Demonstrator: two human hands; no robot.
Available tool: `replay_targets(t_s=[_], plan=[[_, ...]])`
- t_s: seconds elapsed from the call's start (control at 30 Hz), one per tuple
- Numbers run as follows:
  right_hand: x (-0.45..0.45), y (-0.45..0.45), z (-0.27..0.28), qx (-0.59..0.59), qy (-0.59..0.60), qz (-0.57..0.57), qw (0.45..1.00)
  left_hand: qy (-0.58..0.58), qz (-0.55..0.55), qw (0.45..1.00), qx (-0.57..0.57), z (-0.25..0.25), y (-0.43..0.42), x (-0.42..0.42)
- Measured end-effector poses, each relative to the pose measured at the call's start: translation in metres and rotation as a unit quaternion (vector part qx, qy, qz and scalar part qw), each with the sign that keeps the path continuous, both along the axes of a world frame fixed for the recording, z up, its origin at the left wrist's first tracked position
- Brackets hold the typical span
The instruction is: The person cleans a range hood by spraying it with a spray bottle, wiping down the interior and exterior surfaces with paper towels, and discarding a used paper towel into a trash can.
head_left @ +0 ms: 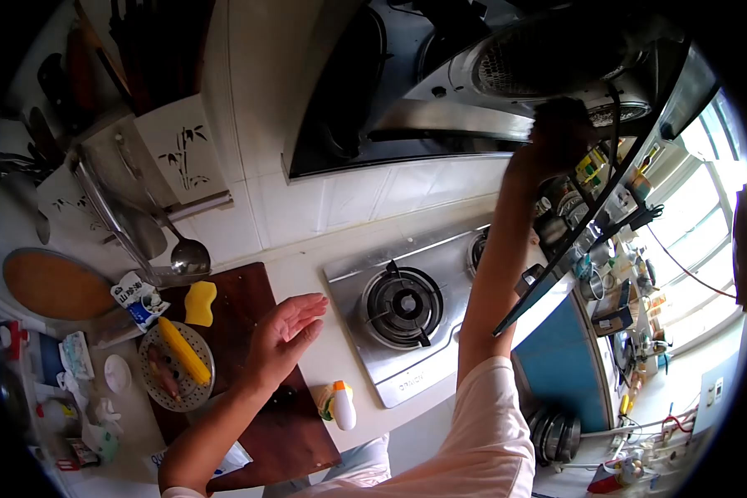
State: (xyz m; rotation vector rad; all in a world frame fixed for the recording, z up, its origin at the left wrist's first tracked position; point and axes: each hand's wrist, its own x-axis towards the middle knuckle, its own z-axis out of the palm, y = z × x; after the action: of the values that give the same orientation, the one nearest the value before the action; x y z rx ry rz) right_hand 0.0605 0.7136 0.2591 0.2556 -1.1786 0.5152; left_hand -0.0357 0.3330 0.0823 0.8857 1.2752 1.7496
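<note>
My left hand [284, 334] hovers above the right side of a dark brown cutting board [249, 290]. Its fingers are stretched out, thumb apart, and nothing is in it. Up at the underside of the range hood [465, 116], my right hand [563, 137] is in deep shadow; its fingers, and whether they hold anything, cannot be made out. A steel gas stove [373, 274] with a black burner [404, 305] lies below, between my arms. Near the counter's front edge, a white bottle with an orange cap [344, 407] stands beside a yellow-green item [326, 402].
On the left are a speckled plate [153, 390] with a yellow corn-like item [184, 352], a yellow sponge [200, 304] and a white packet [139, 297]. A ladle [190, 256] hangs from the wall rack. The hood's dark panel edge [589, 224] slants down across my right forearm.
</note>
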Motion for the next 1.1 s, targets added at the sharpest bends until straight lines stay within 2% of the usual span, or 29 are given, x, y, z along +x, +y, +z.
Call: replay_targets(t_s=[0.1, 0.17, 0.23, 0.37, 0.53, 0.6, 0.7, 0.77, 0.83, 0.87, 0.93, 1.0, 1.1], plan=[[-0.013, 0.001, 0.033, -0.158, 0.086, -0.014, 0.984, 0.013, 0.01, 1.0, -0.013, 0.005, -0.011, -0.006], [-0.015, -0.001, 0.045, -0.179, 0.105, -0.031, 0.978, 0.011, 0.014, 1.0, -0.016, 0.007, -0.019, -0.01], [-0.02, -0.003, 0.054, -0.115, 0.094, -0.048, 0.988, 0.007, 0.019, 0.999, -0.028, 0.01, -0.026, -0.012], [-0.033, -0.025, 0.075, -0.041, 0.108, -0.202, 0.973, 0.015, 0.022, 0.999, -0.034, 0.008, -0.03, -0.015], [-0.031, -0.051, 0.08, 0.085, -0.004, -0.443, 0.893, -0.005, 0.006, 1.0, -0.024, 0.0, -0.021, -0.006], [-0.058, -0.052, 0.04, 0.129, 0.005, -0.333, 0.934, 0.004, -0.002, 1.0, -0.023, 0.003, -0.02, -0.001], [-0.06, -0.058, 0.017, 0.174, -0.019, -0.364, 0.915, 0.012, -0.003, 1.0, -0.017, 0.002, -0.022, 0.005], [-0.053, -0.049, -0.007, 0.14, -0.061, -0.378, 0.913, 0.017, -0.005, 1.0, -0.02, 0.002, -0.027, 0.012], [-0.045, -0.042, -0.016, 0.086, -0.043, -0.274, 0.957, 0.024, -0.003, 1.0, -0.015, 0.004, -0.034, 0.016], [-0.036, -0.036, -0.018, 0.046, -0.007, -0.161, 0.986, 0.028, -0.003, 1.0, -0.012, 0.004, -0.038, 0.017], [-0.023, -0.045, -0.003, -0.046, 0.052, -0.079, 0.994, 0.035, 0.006, 0.999, -0.009, 0.004, -0.043, 0.016], [-0.008, -0.024, 0.02, -0.078, 0.066, -0.08, 0.992, 0.044, 0.017, 0.999, -0.014, 0.003, -0.05, 0.013], [-0.033, -0.045, 0.023, -0.14, 0.053, -0.134, 0.98, 0.029, 0.026, 0.999, -0.015, 0.0, -0.056, 0.011]])
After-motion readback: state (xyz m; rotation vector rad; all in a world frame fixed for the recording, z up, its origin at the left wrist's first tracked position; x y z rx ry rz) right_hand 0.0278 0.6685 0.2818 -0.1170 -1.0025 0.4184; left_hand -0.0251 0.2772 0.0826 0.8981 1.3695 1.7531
